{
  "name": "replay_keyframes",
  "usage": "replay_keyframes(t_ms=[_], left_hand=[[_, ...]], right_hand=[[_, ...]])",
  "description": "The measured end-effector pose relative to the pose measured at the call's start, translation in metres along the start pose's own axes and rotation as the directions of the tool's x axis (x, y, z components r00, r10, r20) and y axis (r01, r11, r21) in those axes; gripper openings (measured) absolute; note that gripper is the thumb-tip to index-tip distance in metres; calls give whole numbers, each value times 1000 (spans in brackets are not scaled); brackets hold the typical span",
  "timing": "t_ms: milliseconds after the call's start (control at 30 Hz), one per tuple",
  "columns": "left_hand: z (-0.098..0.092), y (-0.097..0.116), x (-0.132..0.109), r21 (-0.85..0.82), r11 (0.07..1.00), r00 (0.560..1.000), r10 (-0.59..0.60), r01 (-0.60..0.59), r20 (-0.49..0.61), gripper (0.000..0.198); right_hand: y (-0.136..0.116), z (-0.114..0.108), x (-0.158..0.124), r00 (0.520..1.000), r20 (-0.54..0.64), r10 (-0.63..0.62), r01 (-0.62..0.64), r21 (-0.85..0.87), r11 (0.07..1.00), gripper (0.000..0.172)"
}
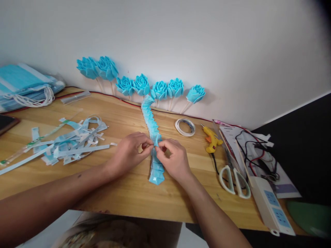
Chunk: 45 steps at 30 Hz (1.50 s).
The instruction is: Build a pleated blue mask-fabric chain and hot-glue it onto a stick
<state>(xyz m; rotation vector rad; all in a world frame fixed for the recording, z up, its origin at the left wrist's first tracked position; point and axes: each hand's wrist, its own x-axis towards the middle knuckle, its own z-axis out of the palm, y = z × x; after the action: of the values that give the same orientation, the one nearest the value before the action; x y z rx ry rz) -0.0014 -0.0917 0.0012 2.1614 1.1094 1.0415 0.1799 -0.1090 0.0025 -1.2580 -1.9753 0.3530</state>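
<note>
A white wall (165, 38) stands behind the wooden desk (124, 120). The left forearm (57, 198) comes in low from the left edge and slants up to the middle of the desk; the right forearm (214, 213) rises more steeply from the lower right. Scraps (74, 137), blue and white, lie heaped left of the left forearm's wrist end, and behind them masks (23, 79) with white loops are stacked in the far left corner. The strip (147, 115), pleated and blue, lies down the middle of the desk, from just in front of the flowers (106, 68) toward the near edge.

The left hand (133, 151) and right hand (173, 160) meet from either side over the strip, nearer its close end. Both wrists are low, knuckles up and fingers curled inward. In each, thumb and forefinger are drawn together in a pinch on the strip's blue material, with a small gap left behind the tips; the fingertips of the two hands nearly touch.

Seven flowers on thin sticks lean at the wall. To the right are the sockets (276, 206), then scissors (231, 179), the yellow glue gun (212, 137) and, smallest, the tape (177, 126)
</note>
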Motion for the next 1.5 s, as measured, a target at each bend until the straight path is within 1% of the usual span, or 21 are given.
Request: replay_keyframes(t_ms=[133, 300, 367, 467, 533, 600, 633, 700, 767, 800, 867, 933, 1100, 1233, 1367, 1433, 1500], left_hand=[[1, -1, 1, -20, 1000, 1000, 5, -5, 4, 15], [0, 0, 1, -69, 998, 1000, -15, 14, -12, 16], [-2, 1, 2, -133, 989, 998, -60, 58, -9, 15], [-4, 1, 4, -293, 940, 982, -186, 176, -7, 15], [-6, -1, 6, -381, 893, 967, -253, 239, 13, 24], [-7, -3, 7, -425, 860, 957, -283, 284, 66, 34], [-7, -4, 7, -429, 851, 953, -284, 302, 108, 35], [-8, -6, 7, -407, 854, 944, -265, 325, 198, 31], [-8, -6, 7, -376, 867, 937, -243, 327, 253, 27], [-8, -6, 7, -362, 874, 936, -239, 323, 258, 27], [-8, -5, 6, -343, 885, 941, -243, 315, 236, 25], [-7, -4, 5, -323, 895, 944, -244, 308, 223, 26], [-6, -3, 5, -272, 908, 936, -256, 319, 241, 29], [-6, -4, 6, -325, 870, 914, -281, 371, 292, 29], [-5, -7, 6, -419, 809, 899, -287, 413, 332, 30], [-4, -10, 6, -420, 805, 898, -297, 419, 325, 30], [-4, -12, 6, -404, 816, 901, -304, 414, 311, 29]], right_hand=[[1, 1, 0, 1000, -2, 3, -3, 2, 1000, 17], [1, 1, 0, 1000, -24, 17, -16, 27, 999, 16], [-1, 0, 1, 998, -12, 65, -64, 81, 995, 16], [-3, -3, 3, 982, 40, 184, -188, 226, 956, 16], [-5, -5, 4, 967, 83, 243, -256, 309, 916, 17], [-6, -6, 5, 957, 112, 266, -288, 355, 889, 18], [-6, -7, 5, 955, 122, 270, -296, 366, 882, 18], [-6, -7, 5, 951, 145, 275, -310, 375, 874, 19], [-6, -8, 5, 944, 174, 280, -327, 382, 864, 19], [-6, -8, 5, 940, 192, 283, -338, 387, 858, 20], [-6, -8, 5, 930, 230, 288, -360, 398, 844, 21], [-6, -8, 5, 924, 246, 293, -371, 388, 844, 22], [-7, -5, 4, 946, 181, 268, -313, 303, 900, 22], [-7, -7, 4, 946, 203, 253, -302, 268, 915, 20], [-5, -10, 5, 914, 288, 286, -369, 295, 881, 19], [-4, -11, 6, 895, 335, 295, -405, 334, 851, 19], [-3, -11, 6, 890, 343, 300, -420, 363, 832, 19]])
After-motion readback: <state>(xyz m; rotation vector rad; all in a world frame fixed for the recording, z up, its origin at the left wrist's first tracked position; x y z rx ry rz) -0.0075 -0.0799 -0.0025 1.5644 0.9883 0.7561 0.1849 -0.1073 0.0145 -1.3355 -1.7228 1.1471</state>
